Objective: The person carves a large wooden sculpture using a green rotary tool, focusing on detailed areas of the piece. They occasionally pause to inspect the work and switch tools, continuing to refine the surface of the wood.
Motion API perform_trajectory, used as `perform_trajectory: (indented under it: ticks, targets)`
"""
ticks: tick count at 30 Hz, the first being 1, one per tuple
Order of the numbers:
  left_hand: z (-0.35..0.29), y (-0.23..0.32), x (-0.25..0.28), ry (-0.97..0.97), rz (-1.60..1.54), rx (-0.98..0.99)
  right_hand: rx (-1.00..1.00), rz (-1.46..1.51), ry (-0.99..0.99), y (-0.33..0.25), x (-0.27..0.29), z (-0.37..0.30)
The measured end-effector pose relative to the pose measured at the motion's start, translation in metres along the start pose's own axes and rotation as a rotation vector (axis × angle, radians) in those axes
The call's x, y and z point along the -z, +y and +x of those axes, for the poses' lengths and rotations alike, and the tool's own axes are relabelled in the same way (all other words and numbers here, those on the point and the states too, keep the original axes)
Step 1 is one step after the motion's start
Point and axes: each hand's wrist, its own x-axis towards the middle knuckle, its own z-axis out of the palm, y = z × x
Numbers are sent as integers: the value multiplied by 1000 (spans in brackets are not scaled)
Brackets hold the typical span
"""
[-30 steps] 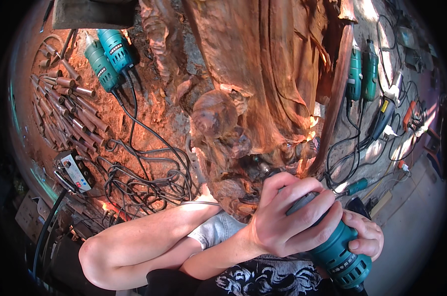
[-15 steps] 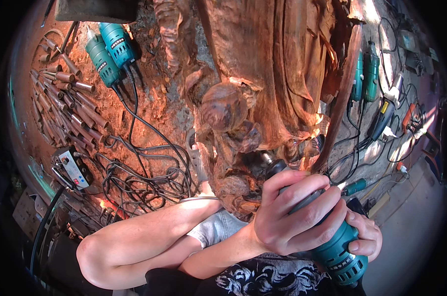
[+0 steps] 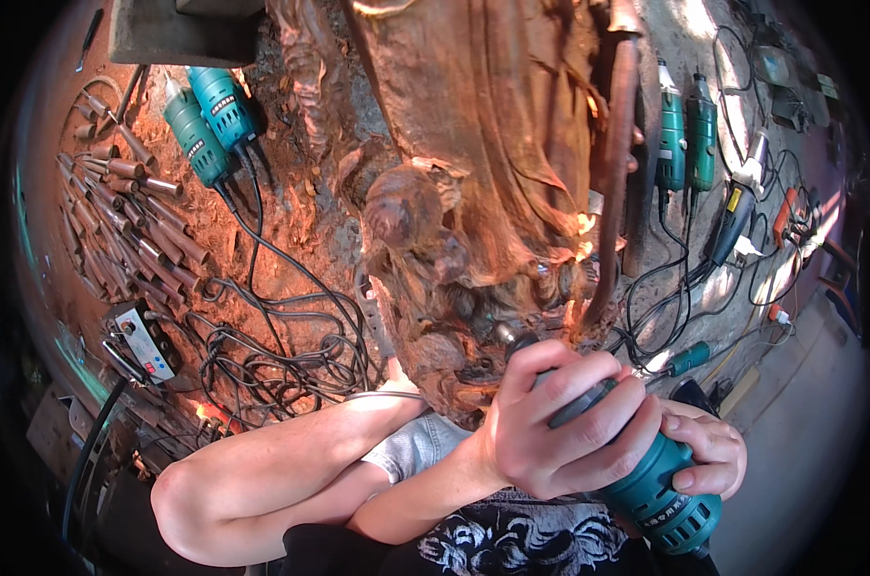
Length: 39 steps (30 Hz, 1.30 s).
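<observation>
The left hand (image 3: 565,422) and right hand (image 3: 709,446) wrap the green tool (image 3: 667,497), whose tip, hard to see, might skid on bumps and scratch the brown wood (image 3: 473,173).

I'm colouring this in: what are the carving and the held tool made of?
Carving: probably wood, reddish-brown and partly glossy, with grain-like streaks. Tool: its green shell looks like smooth plastic, softly shiny, with neat slots; its tip seems metal, from the silvery glint.
</observation>
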Motion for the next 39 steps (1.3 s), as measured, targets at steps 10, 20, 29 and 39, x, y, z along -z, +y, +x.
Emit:
perform_trajectory:
  ticks: [10, 20, 29, 39]
  targets:
    - [-4, 53, -6, -101, -179, -231, 55, -352, 503, -36, -43, -63]
    - [-16, 41, 5, -181, -92, -395, -315, -149, 415, -77, -94, -59]
    - [-9, -3, 7, -115, 10, -372, -253, -364, 318, -37, -82, -32]
    - [-1, -16, -3, -97, -18, -218, -223, -96, -199, -20, -1, -14]
